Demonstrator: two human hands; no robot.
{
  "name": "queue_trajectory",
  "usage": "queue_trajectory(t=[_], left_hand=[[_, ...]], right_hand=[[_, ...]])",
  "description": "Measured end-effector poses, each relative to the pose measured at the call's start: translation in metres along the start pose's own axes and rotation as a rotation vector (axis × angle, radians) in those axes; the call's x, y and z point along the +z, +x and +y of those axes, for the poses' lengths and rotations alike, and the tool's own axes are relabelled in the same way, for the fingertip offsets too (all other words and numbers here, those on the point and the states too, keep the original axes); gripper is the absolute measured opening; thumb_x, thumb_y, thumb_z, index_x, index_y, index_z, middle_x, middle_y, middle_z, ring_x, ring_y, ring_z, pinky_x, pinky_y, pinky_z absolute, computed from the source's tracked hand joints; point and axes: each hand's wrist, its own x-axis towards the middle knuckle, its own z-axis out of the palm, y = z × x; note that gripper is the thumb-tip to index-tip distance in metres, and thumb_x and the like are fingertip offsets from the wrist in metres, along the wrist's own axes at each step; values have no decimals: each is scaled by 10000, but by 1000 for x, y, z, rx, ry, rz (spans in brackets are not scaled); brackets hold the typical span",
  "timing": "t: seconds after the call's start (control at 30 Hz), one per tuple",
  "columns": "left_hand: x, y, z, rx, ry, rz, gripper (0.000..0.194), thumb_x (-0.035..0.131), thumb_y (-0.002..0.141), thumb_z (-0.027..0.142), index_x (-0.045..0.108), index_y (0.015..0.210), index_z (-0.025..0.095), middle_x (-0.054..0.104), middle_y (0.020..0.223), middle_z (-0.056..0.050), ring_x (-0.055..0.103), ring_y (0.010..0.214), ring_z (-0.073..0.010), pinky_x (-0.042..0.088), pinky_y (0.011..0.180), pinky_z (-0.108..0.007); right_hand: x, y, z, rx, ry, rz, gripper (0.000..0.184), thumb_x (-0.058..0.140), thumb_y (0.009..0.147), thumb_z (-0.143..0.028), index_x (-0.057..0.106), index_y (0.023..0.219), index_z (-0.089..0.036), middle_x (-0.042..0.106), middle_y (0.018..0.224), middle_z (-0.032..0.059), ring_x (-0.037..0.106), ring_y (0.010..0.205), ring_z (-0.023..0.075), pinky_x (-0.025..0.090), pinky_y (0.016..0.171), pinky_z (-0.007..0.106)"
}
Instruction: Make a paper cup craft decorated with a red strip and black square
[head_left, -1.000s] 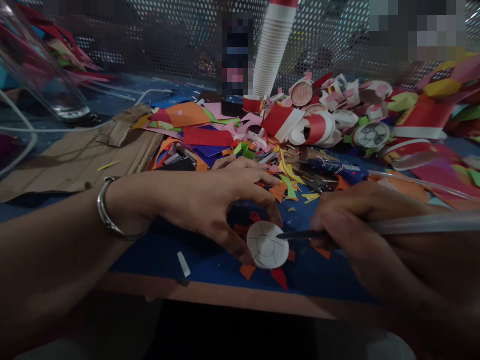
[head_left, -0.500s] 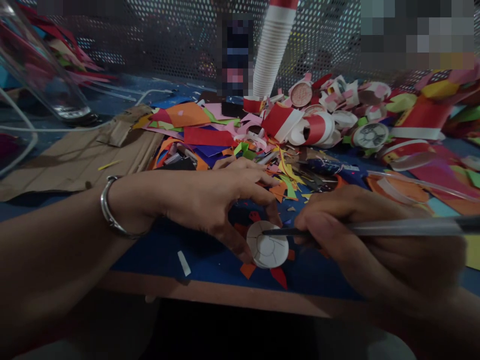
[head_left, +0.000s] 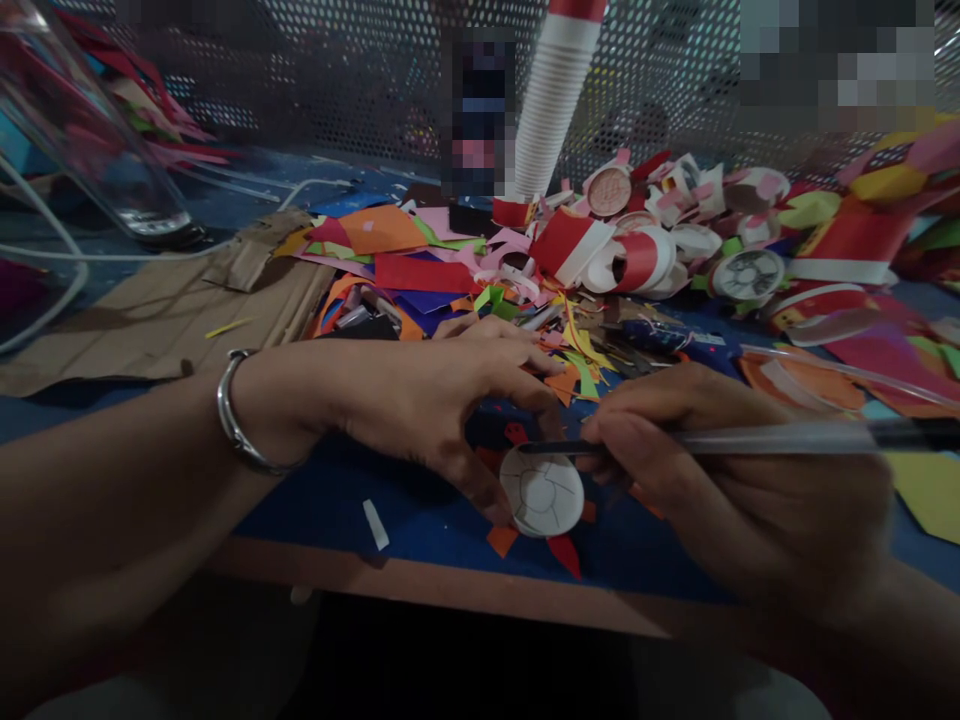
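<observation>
A small white paper cup base (head_left: 541,490) with red and orange paper pieces around it, shaped like a turtle, sits near the table's front edge. Dark lines on its top form a ring with spokes. My left hand (head_left: 442,400), with a silver bangle on its wrist, pinches the cup base between thumb and fingers at its left and far sides. In my right hand (head_left: 697,480) is a pen (head_left: 780,437), held nearly level, its tip at the far rim of the white top. A red paper piece (head_left: 564,556) sticks out at the near side.
Cut paper scraps (head_left: 577,350) spread behind my hands. Cut-up paper cups (head_left: 637,255) pile at the back right, near a tall stack of cups (head_left: 559,100). Cardboard (head_left: 150,320) and a clear glass container (head_left: 127,150) are at left. A white scrap (head_left: 376,525) lies near the edge.
The pen tip has moved from the inner ring to the far rim of the white top. More dark lines now show there. My left hand keeps its hold.
</observation>
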Motion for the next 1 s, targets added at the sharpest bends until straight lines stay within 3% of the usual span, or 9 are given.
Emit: queue_trajectory(t=[0.17, 0.3, 0.47, 0.63, 0.87, 1.0], left_hand=[[0, 0, 1, -44, -13, 2, 545, 953, 661, 488, 781, 1167, 382, 585, 1455, -32, 420, 1442, -387, 342, 1215, -556], [-2, -1, 4, -47, -2, -16, 507, 919, 721, 509, 775, 1181, 354, 610, 1356, -59, 414, 1414, -390, 321, 1204, -596], [-3, -1, 5, -51, -25, -27, 497, 936, 697, 496, 786, 1144, 341, 608, 1352, -56, 410, 1398, -382, 324, 1199, -564], [-1, 1, 2, -33, -27, -26, 499, 924, 706, 474, 776, 1162, 335, 553, 1474, -47, 396, 1419, -382, 320, 1201, -562], [-2, -1, 0, -9, -26, -5, 491, 930, 687, 527, 788, 1125, 356, 655, 1203, -51, 471, 1319, -377, 388, 1132, -560], [-1, -1, -1, -5, -25, -1, 490, 934, 686, 514, 788, 1127, 356, 658, 1226, -57, 476, 1320, -383, 382, 1134, -564]], right_hand=[[-2, -3, 2, -3, -43, -11, 152, 535, 1053, -193, 617, 939, -254, 695, 780, -53, 637, 619, 68, 532, 590, 204], [-5, -5, 1, -15, -24, -43, 140, 547, 1032, -178, 605, 937, -262, 684, 777, -46, 628, 599, 89, 517, 551, 251], [-2, -3, -6, 72, -35, 3, 229, 490, 1050, -139, 596, 893, -268, 659, 767, -65, 632, 626, 66, 532, 590, 200], [-1, -1, -3, 40, -42, -6, 185, 538, 1041, -179, 619, 905, -274, 676, 738, -76, 640, 584, 73, 556, 587, 209], [-5, 0, -1, 1, 8, -32, 166, 550, 1013, -164, 622, 904, -266, 678, 753, -61, 636, 584, 85, 539, 559, 233], [-6, -2, 0, -25, 19, -25, 163, 561, 997, -131, 617, 913, -258, 677, 751, -53, 638, 593, 90, 515, 533, 227]])
